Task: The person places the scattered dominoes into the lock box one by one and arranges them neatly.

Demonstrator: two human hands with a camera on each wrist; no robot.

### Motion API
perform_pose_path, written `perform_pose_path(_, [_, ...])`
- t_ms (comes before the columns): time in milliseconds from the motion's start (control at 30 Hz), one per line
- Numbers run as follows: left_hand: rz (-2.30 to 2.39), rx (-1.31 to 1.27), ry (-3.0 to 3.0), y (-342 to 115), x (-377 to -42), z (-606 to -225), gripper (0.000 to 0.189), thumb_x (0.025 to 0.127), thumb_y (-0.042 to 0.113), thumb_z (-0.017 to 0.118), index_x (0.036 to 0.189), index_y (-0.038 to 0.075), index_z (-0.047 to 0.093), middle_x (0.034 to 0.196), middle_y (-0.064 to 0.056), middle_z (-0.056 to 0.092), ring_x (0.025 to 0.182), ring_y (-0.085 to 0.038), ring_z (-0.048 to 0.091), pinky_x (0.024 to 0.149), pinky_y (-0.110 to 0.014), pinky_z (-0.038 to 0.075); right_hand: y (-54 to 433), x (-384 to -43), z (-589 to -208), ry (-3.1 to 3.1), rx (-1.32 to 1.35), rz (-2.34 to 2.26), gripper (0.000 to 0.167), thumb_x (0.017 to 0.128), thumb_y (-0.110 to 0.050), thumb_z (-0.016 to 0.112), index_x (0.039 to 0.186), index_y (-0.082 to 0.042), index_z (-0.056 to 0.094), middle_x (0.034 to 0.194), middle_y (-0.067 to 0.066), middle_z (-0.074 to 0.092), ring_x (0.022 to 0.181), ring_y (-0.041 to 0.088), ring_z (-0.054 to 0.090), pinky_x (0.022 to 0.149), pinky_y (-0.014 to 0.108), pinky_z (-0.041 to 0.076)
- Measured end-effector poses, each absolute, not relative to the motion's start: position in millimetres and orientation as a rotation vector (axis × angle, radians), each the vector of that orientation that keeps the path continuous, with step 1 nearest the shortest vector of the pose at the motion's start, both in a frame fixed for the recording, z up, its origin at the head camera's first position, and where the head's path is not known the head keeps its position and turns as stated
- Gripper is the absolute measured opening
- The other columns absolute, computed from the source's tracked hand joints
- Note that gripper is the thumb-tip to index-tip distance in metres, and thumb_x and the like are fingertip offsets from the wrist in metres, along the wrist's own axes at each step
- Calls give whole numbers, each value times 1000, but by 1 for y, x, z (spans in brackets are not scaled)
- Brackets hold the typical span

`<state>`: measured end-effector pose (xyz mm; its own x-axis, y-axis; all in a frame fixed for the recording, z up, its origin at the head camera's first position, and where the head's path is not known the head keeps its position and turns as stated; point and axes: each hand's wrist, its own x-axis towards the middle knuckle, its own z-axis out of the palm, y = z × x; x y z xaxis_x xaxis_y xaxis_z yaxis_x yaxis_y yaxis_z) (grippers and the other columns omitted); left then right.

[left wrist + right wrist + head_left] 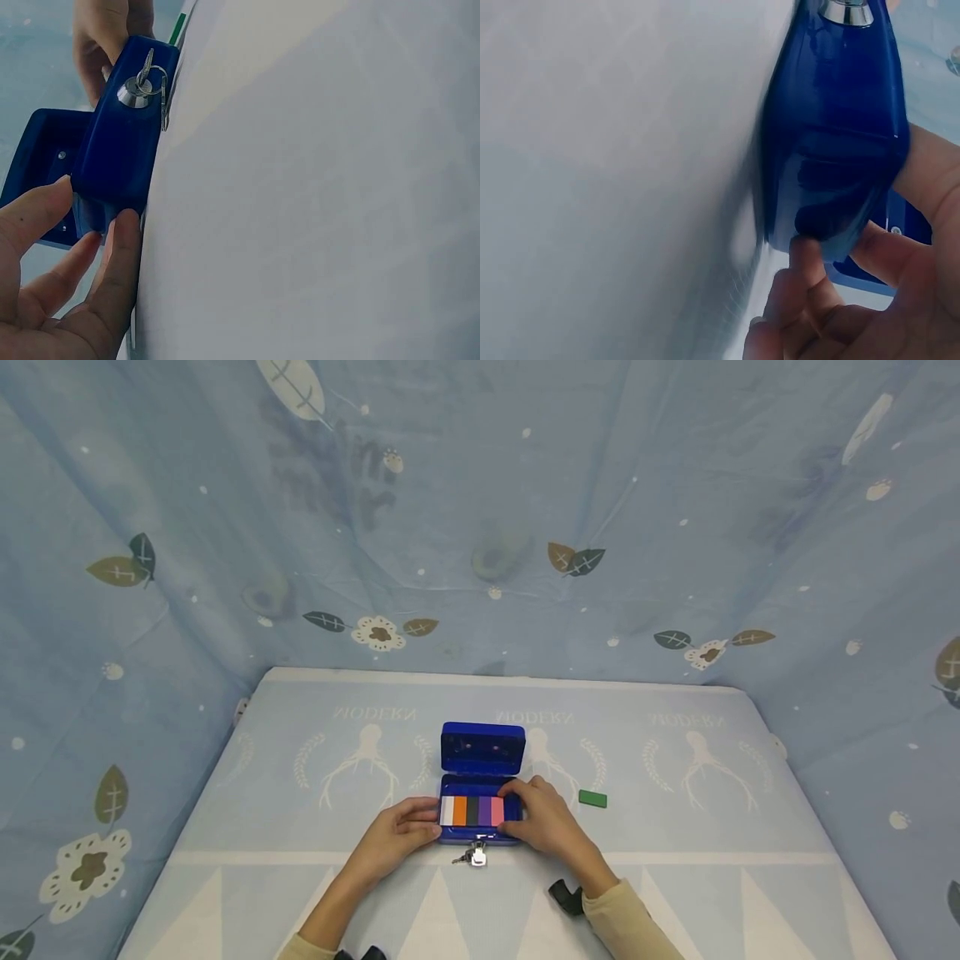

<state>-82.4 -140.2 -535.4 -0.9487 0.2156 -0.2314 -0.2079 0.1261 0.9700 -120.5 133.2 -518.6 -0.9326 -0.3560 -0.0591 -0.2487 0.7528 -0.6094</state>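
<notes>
A blue metal cash box (480,839) stands on the table with its lid (483,748) raised. Inside lies a row of coloured blocks: white (447,811), orange (460,811), dark green (472,811), purple (485,811) and pink (497,812). My right hand (547,818) reaches over the right rim and pinches the pink block by its ends between thumb and forefinger; its other fingers stay outside, by the side wall. My left hand (393,835) rests against the box's left side, thumb at the front corner. A lock with keys (477,856) sits on the front wall.
A loose green block (592,798) lies on the table right of the box. Black pieces (566,897) show by my right wrist and beside the left one. Patterned cloth (480,527) hangs behind the table and on both sides.
</notes>
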Motion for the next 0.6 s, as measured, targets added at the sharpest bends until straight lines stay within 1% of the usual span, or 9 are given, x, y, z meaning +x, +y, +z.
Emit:
perform_pose_path(167, [1888,1,2100,-140,-82,-535,53,90,12,76,135,-5,55,121,-18,64,106,-28,66,85,-27,58,141,-117,-515,2761,-495,-1053,37,84,-23,82,117,-16,68,89,2,53,75,16,46,59,28,40])
perform_pose_path(367, [1896,9,2094,-140,-82,-536,52,91,12,75,136,-5,55,122,-19,64,107,-28,66,86,-27,58,155,-113,-510,2750,-528,-1178,33,86,-17,79,117,-13,68,97,5,59,80,20,52,64,28,46])
perform_pose_path(467, [1895,4,2092,-140,-82,-536,53,91,13,76,136,-4,55,122,-18,64,107,-27,66,86,-27,58,162,-113,-509,2762,-537,-1198,33,87,-15,79,118,-14,68,98,6,61,82,23,54,67,29,49])
perform_pose_path(600, [1894,4,2091,-140,-82,-537,53,91,13,76,136,-4,55,123,-19,64,107,-27,66,86,-27,58,171,-112,-509,2755,-523,-1213,32,88,-15,78,118,-17,68,101,6,61,85,22,55,71,30,51])
